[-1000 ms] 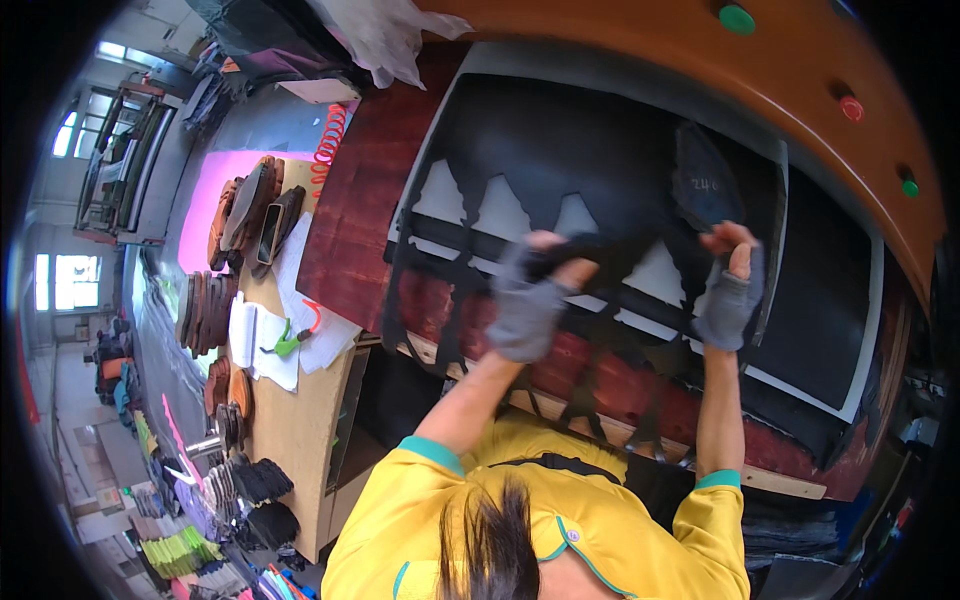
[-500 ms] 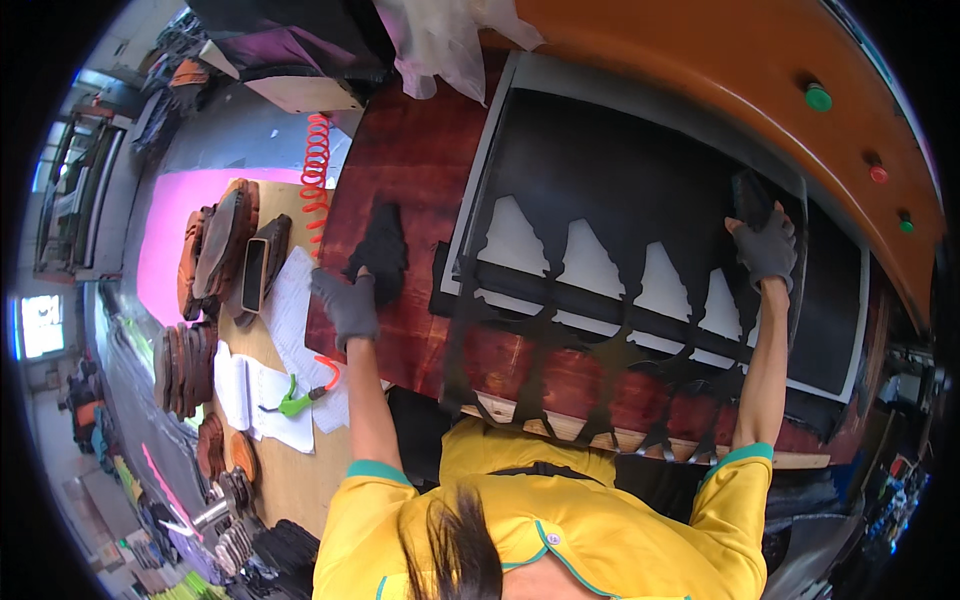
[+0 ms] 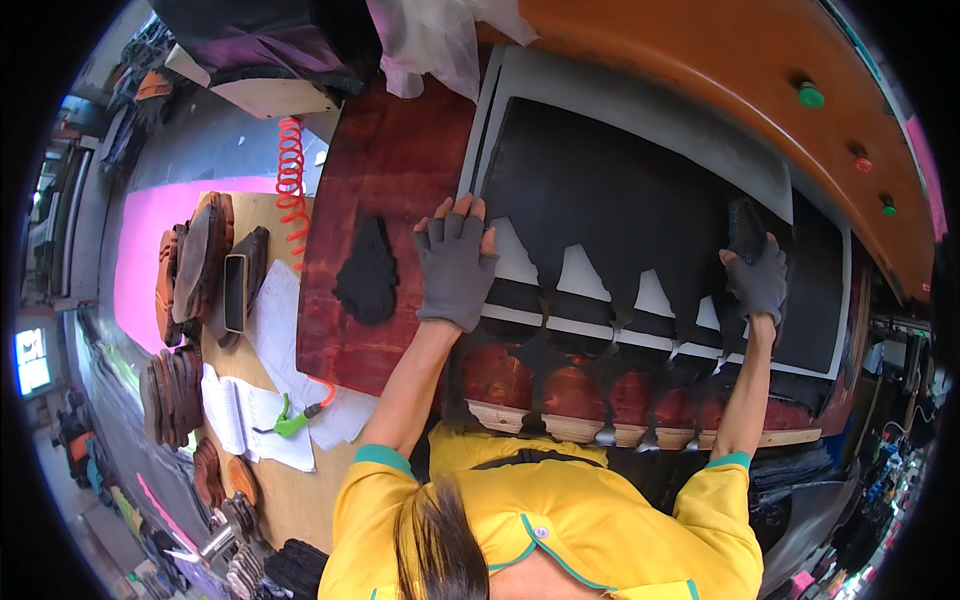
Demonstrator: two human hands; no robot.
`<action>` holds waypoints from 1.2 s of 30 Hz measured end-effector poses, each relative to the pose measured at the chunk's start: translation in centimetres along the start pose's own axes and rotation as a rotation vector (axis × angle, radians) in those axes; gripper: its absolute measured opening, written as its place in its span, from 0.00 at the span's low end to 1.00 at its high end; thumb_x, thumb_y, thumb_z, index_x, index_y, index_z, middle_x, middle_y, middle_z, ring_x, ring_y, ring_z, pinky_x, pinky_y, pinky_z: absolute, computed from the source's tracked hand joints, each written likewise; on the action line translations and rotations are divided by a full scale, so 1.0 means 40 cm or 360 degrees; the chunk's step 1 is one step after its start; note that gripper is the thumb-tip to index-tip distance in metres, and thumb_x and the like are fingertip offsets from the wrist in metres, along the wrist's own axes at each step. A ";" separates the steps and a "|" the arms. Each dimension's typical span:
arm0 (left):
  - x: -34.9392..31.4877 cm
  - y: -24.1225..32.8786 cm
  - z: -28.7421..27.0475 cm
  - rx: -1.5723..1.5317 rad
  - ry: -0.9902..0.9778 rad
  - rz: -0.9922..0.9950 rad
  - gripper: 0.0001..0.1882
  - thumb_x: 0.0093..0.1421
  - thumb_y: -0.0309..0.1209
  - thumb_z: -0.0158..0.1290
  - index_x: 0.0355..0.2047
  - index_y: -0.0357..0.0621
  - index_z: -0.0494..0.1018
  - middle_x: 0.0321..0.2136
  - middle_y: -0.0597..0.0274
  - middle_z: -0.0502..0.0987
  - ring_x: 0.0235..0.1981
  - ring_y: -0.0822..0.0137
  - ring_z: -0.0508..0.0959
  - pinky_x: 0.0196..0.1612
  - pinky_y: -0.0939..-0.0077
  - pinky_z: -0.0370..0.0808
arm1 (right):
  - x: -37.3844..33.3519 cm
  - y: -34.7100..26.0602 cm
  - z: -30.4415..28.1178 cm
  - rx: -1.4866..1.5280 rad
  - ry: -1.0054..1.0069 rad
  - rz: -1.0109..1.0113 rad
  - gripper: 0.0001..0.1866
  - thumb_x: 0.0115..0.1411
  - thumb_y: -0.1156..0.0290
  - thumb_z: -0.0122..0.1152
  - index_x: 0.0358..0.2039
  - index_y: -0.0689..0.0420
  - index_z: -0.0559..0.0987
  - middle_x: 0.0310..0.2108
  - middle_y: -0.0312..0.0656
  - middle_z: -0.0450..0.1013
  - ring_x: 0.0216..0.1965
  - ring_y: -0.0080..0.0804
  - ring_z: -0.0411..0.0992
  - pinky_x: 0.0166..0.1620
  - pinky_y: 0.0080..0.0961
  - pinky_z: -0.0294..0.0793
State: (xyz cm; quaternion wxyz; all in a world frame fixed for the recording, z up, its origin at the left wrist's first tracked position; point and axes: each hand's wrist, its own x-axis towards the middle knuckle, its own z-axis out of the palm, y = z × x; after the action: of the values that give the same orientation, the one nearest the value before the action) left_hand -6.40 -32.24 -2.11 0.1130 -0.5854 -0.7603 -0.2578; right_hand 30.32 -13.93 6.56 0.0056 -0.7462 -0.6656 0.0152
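Observation:
My left hand (image 3: 455, 265), in a grey fingerless glove, lies with its fingers stretched out at the left edge of a black sheet (image 3: 620, 190). The sheet rests on a pale board (image 3: 630, 85), and a row of cut-outs along its near side leaves strips hanging over the table edge. My right hand (image 3: 757, 283), gloved alike, is closed around a dark, thick cutting die (image 3: 745, 232) near the sheet's right side. To the left of my left hand, a black cut piece (image 3: 367, 272) with a wavy outline lies on the dark red table (image 3: 400, 140).
An orange machine housing (image 3: 700, 40) with green and red buttons spans the far right. On the left, a wooden table (image 3: 290, 500) bears stacks of brown shaped dies (image 3: 205, 260), papers (image 3: 265, 410) and a green air gun (image 3: 290, 420). A red coiled hose (image 3: 290, 180) hangs beside the red table.
My left hand has let go of the black cut piece, leaving it on the red table, and moved right to the sheet's edge. The sheet has shifted slightly; my right hand still holds the die.

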 end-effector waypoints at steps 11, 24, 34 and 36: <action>-0.030 0.013 -0.020 -0.0086 -0.0138 -0.0079 0.20 0.68 0.35 0.44 0.57 0.44 0.71 0.60 0.59 0.69 0.63 0.53 0.64 0.64 0.53 0.54 | -0.081 -0.152 -0.098 0.0067 0.0272 -0.1786 0.42 0.37 0.70 0.73 0.57 0.54 0.69 0.54 0.49 0.67 0.60 0.46 0.63 0.67 0.44 0.56; -0.020 0.015 -0.048 -0.0200 -0.0196 -0.0113 0.21 0.62 0.32 0.48 0.56 0.46 0.71 0.58 0.59 0.70 0.63 0.55 0.65 0.63 0.48 0.53 | -0.086 -0.540 0.028 -0.0150 0.0386 -0.2670 0.30 0.56 0.71 0.57 0.61 0.39 0.68 0.66 0.41 0.59 0.68 0.44 0.56 0.71 0.48 0.48; -0.020 0.105 -0.074 -0.0464 -0.0299 -0.0128 0.22 0.59 0.27 0.50 0.55 0.42 0.69 0.56 0.57 0.71 0.62 0.54 0.67 0.65 0.48 0.52 | -0.373 -0.302 0.111 0.1086 0.0058 -0.1162 0.40 0.49 0.66 0.72 0.61 0.59 0.64 0.61 0.55 0.62 0.59 0.55 0.63 0.65 0.50 0.56; -0.036 0.116 -0.069 -0.0461 -0.0272 -0.0108 0.24 0.61 0.29 0.50 0.57 0.38 0.65 0.58 0.52 0.69 0.62 0.51 0.66 0.65 0.47 0.52 | -0.423 -0.225 0.113 0.1143 0.0139 -0.1050 0.36 0.49 0.69 0.72 0.57 0.59 0.67 0.54 0.53 0.68 0.53 0.52 0.67 0.60 0.47 0.61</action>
State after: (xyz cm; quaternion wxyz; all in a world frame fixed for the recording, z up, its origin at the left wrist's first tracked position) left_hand -1.95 -34.05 0.74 -0.0463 -0.5893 -0.7414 -0.3176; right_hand 19.34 -29.77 2.56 0.2951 -0.4463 -0.8184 0.2099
